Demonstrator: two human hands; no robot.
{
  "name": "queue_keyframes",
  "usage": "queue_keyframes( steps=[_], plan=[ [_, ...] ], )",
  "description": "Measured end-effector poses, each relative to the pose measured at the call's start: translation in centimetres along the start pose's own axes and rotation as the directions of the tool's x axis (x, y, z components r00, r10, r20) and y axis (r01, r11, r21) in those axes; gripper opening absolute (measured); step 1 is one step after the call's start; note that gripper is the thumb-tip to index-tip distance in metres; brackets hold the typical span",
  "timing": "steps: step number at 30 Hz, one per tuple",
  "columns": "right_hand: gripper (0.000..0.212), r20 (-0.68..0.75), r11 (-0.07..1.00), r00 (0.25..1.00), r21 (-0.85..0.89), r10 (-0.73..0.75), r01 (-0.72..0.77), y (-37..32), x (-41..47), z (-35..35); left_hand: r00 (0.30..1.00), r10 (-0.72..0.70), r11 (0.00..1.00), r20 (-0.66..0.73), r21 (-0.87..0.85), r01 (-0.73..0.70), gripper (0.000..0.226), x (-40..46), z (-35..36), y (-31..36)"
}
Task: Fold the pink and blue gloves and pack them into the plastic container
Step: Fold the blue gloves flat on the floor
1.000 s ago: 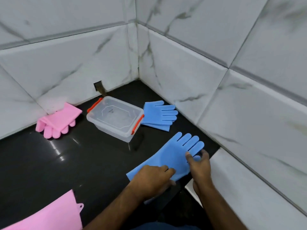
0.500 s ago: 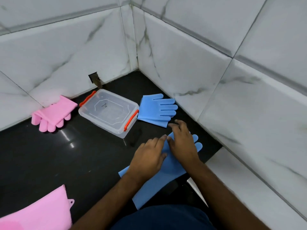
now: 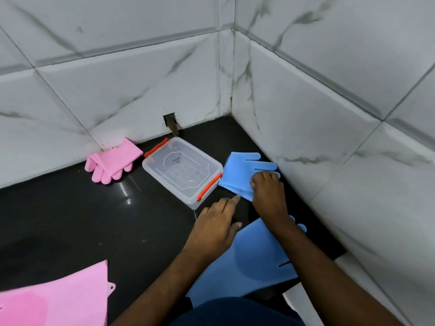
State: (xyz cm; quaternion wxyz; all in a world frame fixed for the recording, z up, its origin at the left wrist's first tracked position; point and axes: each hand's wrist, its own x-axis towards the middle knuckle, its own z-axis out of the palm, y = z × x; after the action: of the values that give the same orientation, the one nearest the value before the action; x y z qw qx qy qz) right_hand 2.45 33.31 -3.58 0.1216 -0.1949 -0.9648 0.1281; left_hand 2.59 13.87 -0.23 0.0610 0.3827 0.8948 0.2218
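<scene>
Container (image 3: pixel 182 175) between folded gloves (image 3: pixel 237 175)

Two blue gloves (image 3: pixel 237 172) (image 3: pixel 254 260), two pink gloves (image 3: pixel 113 163) (image 3: pixel 58 300), a clear container (image 3: pixel 181 172) with orange clips (image 3: pixel 209 185), a glossy black desk (image 3: pixel 70 222), white grey-veined marble wall tiles (image 3: pixel 117 90).

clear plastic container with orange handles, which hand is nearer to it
Left. The left hand hovers just beside the clear plastic container's near corner; the right hand rests on the folded blue glove beyond it.

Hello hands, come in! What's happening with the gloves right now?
Right hand on folded blue glove; left hand open nearby. Container empty, lid off. Nothing blocking.
</scene>
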Motion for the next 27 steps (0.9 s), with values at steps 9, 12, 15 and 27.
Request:
queue_keyframes(
  steps=[9, 12, 15, 27],
  plan=[
    [0.019, 0.163, 0.997, 0.986, -0.070, 0.045, -0.034, -0.2, 0.1, -1.2, 0.997, 0.056, 0.997, -0.044, -0.047, -0.058, 0.065, 0.3, -2.0, 1.9],
    [0.013, 0.008, 0.999, 0.999, 0.028, 0.033, -0.034, -1.0, 0.5, -3.4, 0.996, 0.067, 0.995, -0.053, -0.066, -0.070, 0.067, -0.3, -2.4, 1.8],
    [0.005, -0.194, 0.931, 0.975, 0.363, 0.107, -0.030, -2.6, -0.2, -6.8, 0.991, 0.069, 0.984, -0.117, -0.154, -0.086, 0.070, -0.8, -3.5, 1.7],
    [0.008, -0.507, 0.680, 0.846, 0.679, 0.163, 0.276, -9.8, -5.4, -18.3, 0.881, -0.074, 0.781, -0.467, -0.576, -0.241, 0.022, 1.4, -10.7, 6.3]
  ],
)
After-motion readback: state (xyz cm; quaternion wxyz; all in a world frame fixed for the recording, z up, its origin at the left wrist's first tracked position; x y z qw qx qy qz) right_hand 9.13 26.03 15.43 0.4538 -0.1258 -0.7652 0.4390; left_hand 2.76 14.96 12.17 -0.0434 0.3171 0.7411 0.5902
